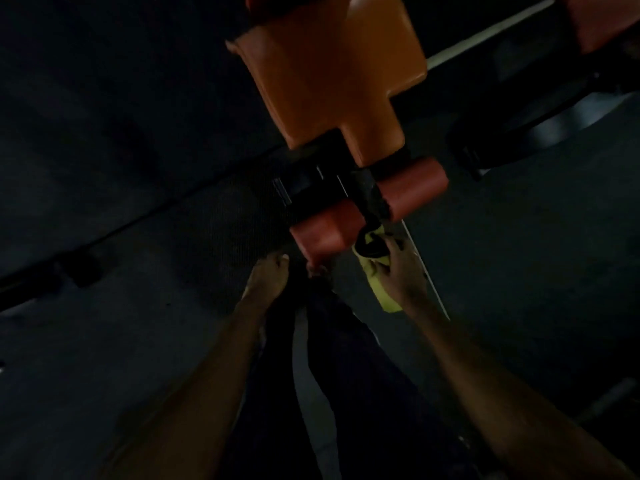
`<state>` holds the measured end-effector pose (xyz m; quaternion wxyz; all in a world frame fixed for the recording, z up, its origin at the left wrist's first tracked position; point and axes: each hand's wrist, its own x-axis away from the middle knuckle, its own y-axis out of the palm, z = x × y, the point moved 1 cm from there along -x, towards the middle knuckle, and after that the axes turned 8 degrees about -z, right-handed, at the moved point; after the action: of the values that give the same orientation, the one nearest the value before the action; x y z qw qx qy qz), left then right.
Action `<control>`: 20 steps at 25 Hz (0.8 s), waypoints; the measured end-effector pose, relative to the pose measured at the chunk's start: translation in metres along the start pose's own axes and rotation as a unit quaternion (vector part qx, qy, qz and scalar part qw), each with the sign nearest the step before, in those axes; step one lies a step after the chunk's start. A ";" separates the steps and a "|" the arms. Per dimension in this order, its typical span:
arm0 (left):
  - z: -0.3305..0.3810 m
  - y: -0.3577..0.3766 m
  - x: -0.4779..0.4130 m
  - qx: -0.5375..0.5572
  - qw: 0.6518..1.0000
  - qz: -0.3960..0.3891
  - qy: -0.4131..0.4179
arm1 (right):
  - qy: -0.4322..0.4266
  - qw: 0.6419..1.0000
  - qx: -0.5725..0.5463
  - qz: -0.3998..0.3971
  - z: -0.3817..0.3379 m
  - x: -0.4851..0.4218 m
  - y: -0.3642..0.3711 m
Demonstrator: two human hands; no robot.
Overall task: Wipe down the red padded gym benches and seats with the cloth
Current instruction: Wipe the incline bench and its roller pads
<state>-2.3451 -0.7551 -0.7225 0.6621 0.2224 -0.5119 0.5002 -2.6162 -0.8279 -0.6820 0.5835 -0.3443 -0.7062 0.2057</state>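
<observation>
The padded seat [337, 71] glowed orange-red, both roller pads [414, 188] were duller red, the cloth [379, 284] was yellow-green, and the frame [308, 183] and floor [104, 133] were black.

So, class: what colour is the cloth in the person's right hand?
Yellow: the cloth, gripped by the right hand, head view.

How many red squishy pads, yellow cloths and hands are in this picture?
Red pads: 4 (big seat pad, right roller, left roller, another pad at the top right corner)
Yellow cloths: 1 (cloth, held in the right hand)
Hands: 2 (left hand, right hand)
Total: 7
</observation>
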 end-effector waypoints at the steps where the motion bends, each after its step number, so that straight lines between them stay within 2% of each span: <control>1: -0.006 0.012 0.000 0.005 1.000 0.008 0.003 | -0.020 0.999 0.017 -0.019 -0.003 -0.002 0.007; 4: -0.018 0.043 0.005 0.016 1.000 0.026 -0.003 | -0.075 0.995 0.035 -0.063 -0.012 -0.021 0.021; 8: -0.032 0.086 0.001 0.015 0.997 0.067 0.017 | -0.093 0.987 0.067 -0.115 0.006 -0.050 0.043; 11: -0.034 0.111 -0.023 0.039 0.993 0.105 0.038 | -0.129 0.986 0.072 -0.078 0.030 -0.072 0.053; 15: -0.033 0.134 -0.093 0.028 0.980 0.159 0.117 | -0.184 0.981 0.051 0.033 0.047 -0.122 0.072; 20: -0.049 0.151 -0.166 -0.038 0.966 0.208 0.149 | -0.233 0.967 0.086 0.047 0.035 -0.169 0.125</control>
<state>-2.4533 -0.7270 -0.9234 0.6205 0.0087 -0.4611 0.6343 -2.6050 -0.8620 -0.8921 0.4197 -0.2677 -0.7855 0.3677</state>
